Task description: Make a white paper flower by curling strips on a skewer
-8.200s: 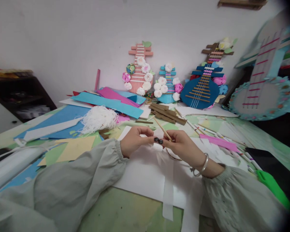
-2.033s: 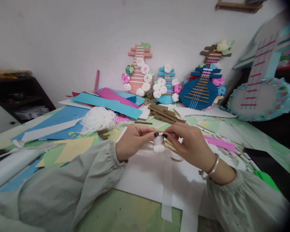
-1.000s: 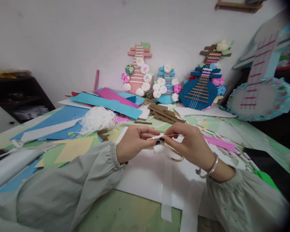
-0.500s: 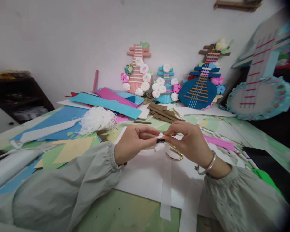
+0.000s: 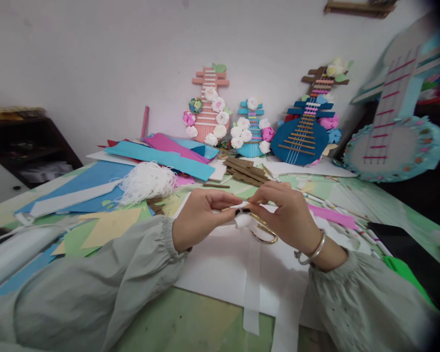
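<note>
Both hands meet above a white sheet [image 5: 212, 274]. My left hand [image 5: 205, 215] pinches a small white piece of paper [image 5: 244, 220] between thumb and fingers. From the other side, the fingertips of my right hand [image 5: 284, 210] pinch the same piece, close against the left thumb. A gold loop, looking like a scissors handle [image 5: 266, 237], shows just under the right hand; whether the hand holds it or it lies on the sheet, I cannot tell. Below, a white paper strip [image 5: 252, 303] runs over the sheet's front edge, with a wider strip [image 5: 288, 313] to its right.
A tangle of white string [image 5: 148, 183] lies behind my left hand, near coloured sheets [image 5: 161, 159]. Brown strips [image 5: 245, 171] lie further back. Lute-shaped paper crafts [image 5: 302, 139] with paper flowers lean on the wall. Pens [image 5: 374, 239] and a black flat device [image 5: 407, 254] are at right.
The two thumbs have come closer together on the white paper, and the piece has turned slightly between them. My right hand and wrist have shifted a little left.
</note>
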Action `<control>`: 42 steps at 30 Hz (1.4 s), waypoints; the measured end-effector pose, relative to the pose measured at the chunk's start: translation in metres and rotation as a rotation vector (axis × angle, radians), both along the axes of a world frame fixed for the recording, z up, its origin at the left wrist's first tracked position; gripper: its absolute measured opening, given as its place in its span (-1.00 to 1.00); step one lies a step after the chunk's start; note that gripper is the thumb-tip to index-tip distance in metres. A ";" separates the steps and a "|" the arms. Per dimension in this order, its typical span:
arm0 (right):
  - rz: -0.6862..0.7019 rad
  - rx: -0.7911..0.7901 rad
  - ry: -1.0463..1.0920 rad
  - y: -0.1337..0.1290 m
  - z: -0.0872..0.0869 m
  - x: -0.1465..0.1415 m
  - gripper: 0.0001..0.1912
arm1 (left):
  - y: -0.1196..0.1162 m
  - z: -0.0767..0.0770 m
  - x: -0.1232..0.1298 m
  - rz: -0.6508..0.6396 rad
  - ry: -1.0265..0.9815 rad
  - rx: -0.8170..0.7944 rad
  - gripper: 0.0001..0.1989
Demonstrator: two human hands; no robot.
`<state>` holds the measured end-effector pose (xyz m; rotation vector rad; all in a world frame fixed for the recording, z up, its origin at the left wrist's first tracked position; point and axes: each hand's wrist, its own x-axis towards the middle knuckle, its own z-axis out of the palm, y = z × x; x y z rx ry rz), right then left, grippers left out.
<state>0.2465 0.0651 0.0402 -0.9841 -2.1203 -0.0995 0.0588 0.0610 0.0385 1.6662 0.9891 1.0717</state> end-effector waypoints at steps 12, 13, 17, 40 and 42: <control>-0.017 -0.182 -0.049 0.002 0.001 0.003 -0.72 | 0.002 -0.002 0.000 0.014 0.071 0.158 -0.79; -0.023 -0.186 -0.030 0.002 0.002 0.002 -0.73 | 0.002 -0.002 0.000 0.021 0.069 0.163 -0.79; -0.030 -0.202 0.023 0.001 0.004 0.001 -0.75 | 0.002 -0.004 0.001 0.015 0.035 0.145 -0.77; 0.017 -0.339 0.117 0.002 0.006 0.003 -0.75 | 0.001 0.000 -0.002 -0.043 0.111 0.116 -0.78; 0.004 -0.323 0.102 0.001 0.006 0.002 -0.76 | 0.002 0.000 -0.002 -0.027 0.133 0.130 -0.77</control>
